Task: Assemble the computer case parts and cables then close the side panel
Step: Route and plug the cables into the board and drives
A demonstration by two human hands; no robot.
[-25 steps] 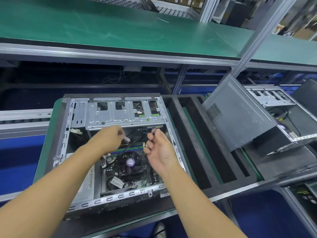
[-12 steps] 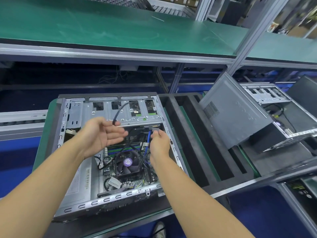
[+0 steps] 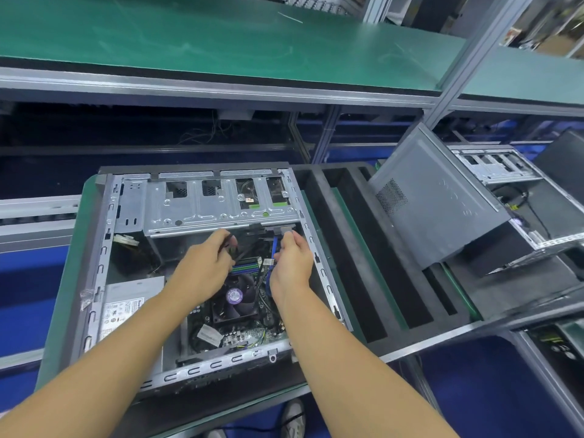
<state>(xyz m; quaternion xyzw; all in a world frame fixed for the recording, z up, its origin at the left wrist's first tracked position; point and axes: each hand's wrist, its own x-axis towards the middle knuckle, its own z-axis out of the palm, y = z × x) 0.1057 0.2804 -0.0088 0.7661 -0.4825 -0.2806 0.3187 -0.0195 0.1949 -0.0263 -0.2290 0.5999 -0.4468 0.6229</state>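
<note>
Now: cabling step, mid-task. Right hand (image 3: 292, 263) pinches plug of blue SATA cable (image 3: 274, 246) at fingertips, just under drive cage (image 3: 202, 213). Left hand (image 3: 205, 267), just beside, curls round dark cable (image 3: 241, 255). Next: seat plug squarely, needs alignment. Side panel (image 3: 436, 200) well right, off computer case (image 3: 104, 248).

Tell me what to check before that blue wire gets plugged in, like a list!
1. Right hand pinches the plug at the top of the blue wire: ok.
2. Plug lined up with its socket: cannot tell, the fingers hide it.
3. Left hand holds the black wire away from the fan: ok.
4. No wires lying on top of the fan: ok, they run beside it.
5. Side panel is off and propped up by the next case, so the inside is open to reach: ok.
</note>
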